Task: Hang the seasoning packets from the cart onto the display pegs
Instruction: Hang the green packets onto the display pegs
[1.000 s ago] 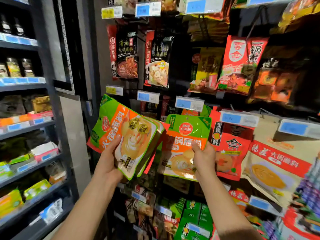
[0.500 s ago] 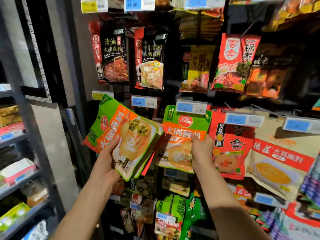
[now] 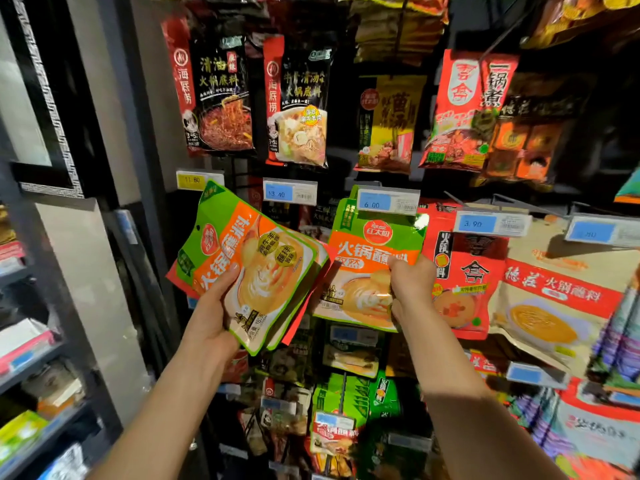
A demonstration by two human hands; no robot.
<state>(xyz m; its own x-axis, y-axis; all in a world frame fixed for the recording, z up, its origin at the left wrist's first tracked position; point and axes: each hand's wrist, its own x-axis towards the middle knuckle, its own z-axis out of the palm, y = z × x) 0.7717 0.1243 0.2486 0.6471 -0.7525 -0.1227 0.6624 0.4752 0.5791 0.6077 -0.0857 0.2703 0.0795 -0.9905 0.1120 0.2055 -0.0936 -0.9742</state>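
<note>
A person's two hands work a wall of hanging hot-pot seasoning. The left hand (image 3: 214, 306), fingers and thumb curled, grips a fanned stack of packets (image 3: 256, 268) in green and orange, tilted to the left. At least three edges show in the stack, but the exact count cannot be told. The right hand (image 3: 412, 285) pinches one single packet (image 3: 363, 271) of the same design by its right edge and holds it upright. Its top is tucked behind the price tag marked 6.00 (image 3: 388, 201), and whether it already hangs there cannot be told. Five tags run across this row: one yellow tag (image 3: 194, 180), a blue tag reading 13.40 (image 3: 289, 194), the 6.00 tag, a 3.90 tag (image 3: 491, 224) and a blurred blue tag (image 3: 602, 233). Above hang two black-and-red packets (image 3: 221, 95), one yellow packet (image 3: 389, 123) and one red-and-white packet (image 3: 467, 109). A red packet (image 3: 464, 271) hangs just beside the right hand, with a beige packet (image 3: 561, 299) next to it. Grey shelves (image 3: 34, 358) of goods stand at far left.
</note>
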